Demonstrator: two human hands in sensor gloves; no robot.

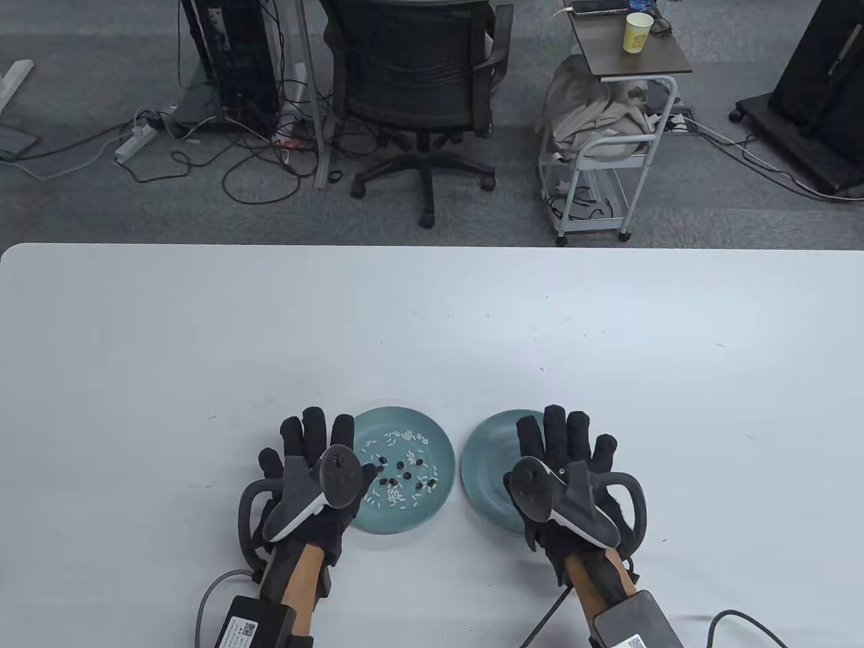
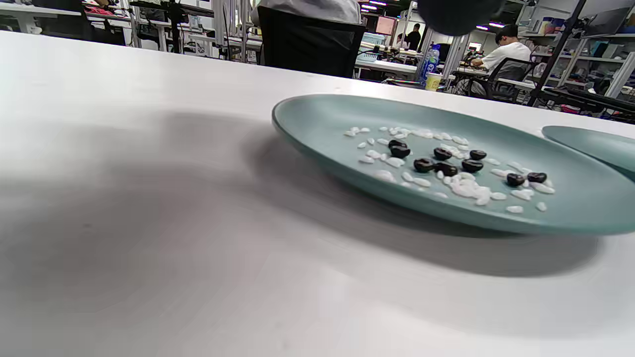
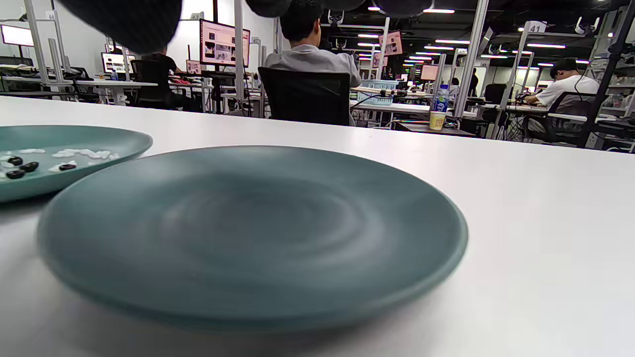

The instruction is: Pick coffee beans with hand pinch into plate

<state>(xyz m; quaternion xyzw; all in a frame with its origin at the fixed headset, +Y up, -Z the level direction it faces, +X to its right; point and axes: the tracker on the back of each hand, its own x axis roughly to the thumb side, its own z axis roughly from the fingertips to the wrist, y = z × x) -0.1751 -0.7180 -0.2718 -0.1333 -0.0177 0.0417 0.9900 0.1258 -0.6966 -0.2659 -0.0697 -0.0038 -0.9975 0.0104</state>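
Nothing is judged done yet: the right plate (image 1: 480, 466) is seen bare in the right wrist view, so every coffee bean (image 1: 401, 466) is left to be moved. All the dark beans are found in the left plate (image 1: 405, 520), mixed with white rice-like grains (image 1: 398, 437), the two plates set just beside each other near the front table (image 1: 432, 324) edge. The left hand (image 1: 317, 472) and right hand (image 1: 563, 466) are held flat, fingers spread, nothing grasped.

Beyond the white table (image 1: 432, 324) stand an office chair (image 1: 422, 88) and a cart (image 1: 607, 135) bearing a paper cup (image 1: 637, 32).
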